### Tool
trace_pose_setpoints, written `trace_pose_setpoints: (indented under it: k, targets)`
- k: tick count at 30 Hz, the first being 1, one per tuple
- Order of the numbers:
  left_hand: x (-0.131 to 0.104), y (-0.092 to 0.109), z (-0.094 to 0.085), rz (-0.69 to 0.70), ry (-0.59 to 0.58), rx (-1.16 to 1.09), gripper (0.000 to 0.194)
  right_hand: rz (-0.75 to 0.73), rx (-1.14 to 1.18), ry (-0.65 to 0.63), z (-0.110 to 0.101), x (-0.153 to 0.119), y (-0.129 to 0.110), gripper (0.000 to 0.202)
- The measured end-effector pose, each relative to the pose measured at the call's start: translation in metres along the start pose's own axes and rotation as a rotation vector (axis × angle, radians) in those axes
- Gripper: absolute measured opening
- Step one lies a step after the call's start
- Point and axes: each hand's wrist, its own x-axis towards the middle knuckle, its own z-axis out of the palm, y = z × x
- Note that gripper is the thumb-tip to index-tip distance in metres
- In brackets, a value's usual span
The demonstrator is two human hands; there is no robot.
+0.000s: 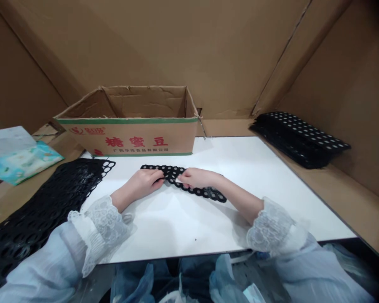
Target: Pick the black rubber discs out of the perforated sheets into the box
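A black strip full of round holes point(205, 192) lies across the white tabletop in front of me, slanting down to the right. My left hand point(145, 183) is closed, pinching the strip left of its middle. My right hand point(196, 178) is also closed and grips the strip just to the right, its thumb and fingers pressed together. A small white patch shows at the right fingertips; what it is I cannot make out. The strip's upper right part is partly hidden behind the right hand and wrist.
An open cardboard box point(142, 136) with red lettering stands at the back left. Black perforated sheets point(47, 202) spread along the left, beside a blue-green soft pack point(28, 162). Stacked black perforated pieces point(298, 139) rest at the right. Tall cardboard walls point(208, 50) enclose the table.
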Motion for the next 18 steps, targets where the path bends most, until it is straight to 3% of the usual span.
trace_pose_setpoints:
  k: [3,6,8,12,15,18]
  targets:
    - [0.000,0.000,-0.005,0.012,-0.025,-0.034,0.022,0.041,0.053,0.061,-0.006,-0.015,0.014,0.030]
    - [0.000,0.002,-0.006,0.121,-0.042,0.055,0.027,0.029,0.127,0.140,-0.009,-0.022,0.021,0.015]
    - [0.000,0.004,-0.006,0.193,-0.060,0.124,0.027,-0.004,0.193,0.124,-0.009,-0.021,0.023,0.013]
    - [0.000,0.006,-0.003,0.238,-0.062,0.231,0.025,-0.142,0.468,0.147,-0.007,-0.015,0.025,0.030]
    - [-0.001,0.006,-0.003,0.246,-0.050,0.262,0.024,-0.259,0.717,0.259,-0.009,-0.016,0.022,0.025]
    - [-0.002,0.008,-0.006,0.252,-0.055,0.266,0.024,-0.390,0.960,0.258,-0.015,-0.024,0.016,0.023]
